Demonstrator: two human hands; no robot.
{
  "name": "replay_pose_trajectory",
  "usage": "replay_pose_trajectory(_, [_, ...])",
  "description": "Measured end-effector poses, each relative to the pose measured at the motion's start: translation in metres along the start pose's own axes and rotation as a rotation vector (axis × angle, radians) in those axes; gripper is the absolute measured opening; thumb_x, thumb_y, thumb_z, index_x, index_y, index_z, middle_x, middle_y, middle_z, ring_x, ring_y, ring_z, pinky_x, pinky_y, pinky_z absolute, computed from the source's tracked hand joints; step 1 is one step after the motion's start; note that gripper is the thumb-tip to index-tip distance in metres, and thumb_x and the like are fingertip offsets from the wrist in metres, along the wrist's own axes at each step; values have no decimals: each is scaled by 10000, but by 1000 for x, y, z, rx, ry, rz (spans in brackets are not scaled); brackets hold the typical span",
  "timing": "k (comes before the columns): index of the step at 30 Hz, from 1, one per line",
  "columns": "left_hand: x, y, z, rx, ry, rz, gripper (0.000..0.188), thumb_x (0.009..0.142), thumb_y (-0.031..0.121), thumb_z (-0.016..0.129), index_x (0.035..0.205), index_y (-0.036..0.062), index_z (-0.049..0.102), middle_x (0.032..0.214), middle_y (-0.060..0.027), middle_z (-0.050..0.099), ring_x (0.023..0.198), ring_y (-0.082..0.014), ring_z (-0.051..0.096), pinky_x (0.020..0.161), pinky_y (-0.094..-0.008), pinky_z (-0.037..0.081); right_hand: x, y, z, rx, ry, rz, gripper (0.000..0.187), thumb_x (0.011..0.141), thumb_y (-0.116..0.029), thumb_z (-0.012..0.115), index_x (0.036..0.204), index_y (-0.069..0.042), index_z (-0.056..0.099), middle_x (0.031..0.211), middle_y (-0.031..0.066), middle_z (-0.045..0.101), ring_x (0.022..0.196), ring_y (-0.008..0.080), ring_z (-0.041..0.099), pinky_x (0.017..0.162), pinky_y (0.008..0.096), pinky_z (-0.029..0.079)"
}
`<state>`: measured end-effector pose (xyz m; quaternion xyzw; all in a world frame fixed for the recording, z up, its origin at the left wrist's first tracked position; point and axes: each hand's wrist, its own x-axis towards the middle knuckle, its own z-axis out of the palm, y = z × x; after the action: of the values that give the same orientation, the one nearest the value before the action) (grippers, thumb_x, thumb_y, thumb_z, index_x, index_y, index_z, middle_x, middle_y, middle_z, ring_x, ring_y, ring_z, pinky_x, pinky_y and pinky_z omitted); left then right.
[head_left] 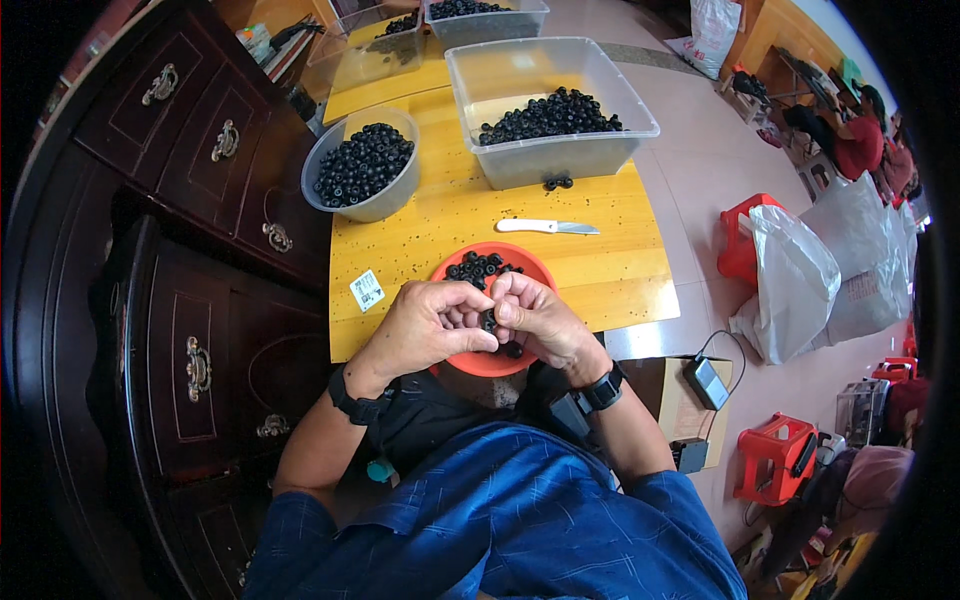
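Note:
Over a round orange bowl (541, 262) at the table's near edge, my two hands meet fingertip to fingertip. My left hand (432, 322) and my right hand (543, 318) both pinch a small black ring-shaped part (488, 320), mostly covered by the fingers. More loose black parts (477, 268) lie in the bowl, behind and below my hands. Beyond the bowl rests a knife (547, 227) with a white handle, its blade pointing right. A small white printed label (367, 290) lies on the table left of the bowl.
On the yellow table (620, 265), a round clear tub (395, 198) and a large clear bin (560, 160) hold many black parts. More bins (490, 28) stand behind. Dark wooden drawers (190, 180) border the left. Red stools (775, 458), plastic bags (790, 275) and people are at right.

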<state>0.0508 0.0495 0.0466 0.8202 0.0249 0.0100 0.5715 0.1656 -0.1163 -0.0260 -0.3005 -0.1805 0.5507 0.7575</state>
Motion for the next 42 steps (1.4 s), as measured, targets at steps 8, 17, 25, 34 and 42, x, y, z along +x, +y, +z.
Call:
replay_pose_trajectory(8, [-4, 0, 9, -51, 4, -27, 110, 806, 52, 809, 828, 34, 703, 708, 39, 664, 640, 2, 576, 576, -173, 462, -2, 6, -6, 46, -10, -43, 158, 933, -200, 711, 968, -109, 587, 816, -26, 625, 684, 50, 591, 605, 186, 497])
replay_pose_trajectory(17, [-54, -26, 56, -150, -140, -148, 61, 882, 1, 701, 842, 2, 655, 754, -35, 702, 683, -58, 662, 600, -202, 516, -67, 86, 28, 392, 300, 114, 140, 1038, -258, 529, 1038, -124, 570, 923, -8, 616, 698, 86, 599, 556, 217, 497])
replay_pose_trajectory(25, [-53, -40, 40, -364, -20, -312, 62, 932, 66, 672, 915, 11, 650, 760, 0, 654, 621, -39, 599, 567, -185, 494, -67, 104, 16, 537, 116, 484, 207, 1040, -227, 518, 1152, -68, 590, 934, 26, 665, 802, 123, 662, 744, 276, 585])
replay_pose_trajectory(34, [-45, -45, 41, -332, -6, -400, 113, 941, 134, 674, 896, 32, 654, 730, 26, 624, 608, -28, 566, 542, -189, 475, -76, 113, 3, 105, 31, 542, 180, 1004, -276, 606, 1047, -104, 635, 963, -2, 669, 865, 88, 642, 792, 231, 535])
replay_pose_trajectory(42, [0, -58, 20, 265, 175, -91, 97, 889, 88, 698, 874, -4, 674, 696, -2, 661, 595, -44, 597, 546, -224, 475, -95, 108, -20, 27, 69, 521, 165, 952, -19, 576, 1088, -84, 642, 1076, 32, 659, 988, 113, 629, 895, 253, 517])
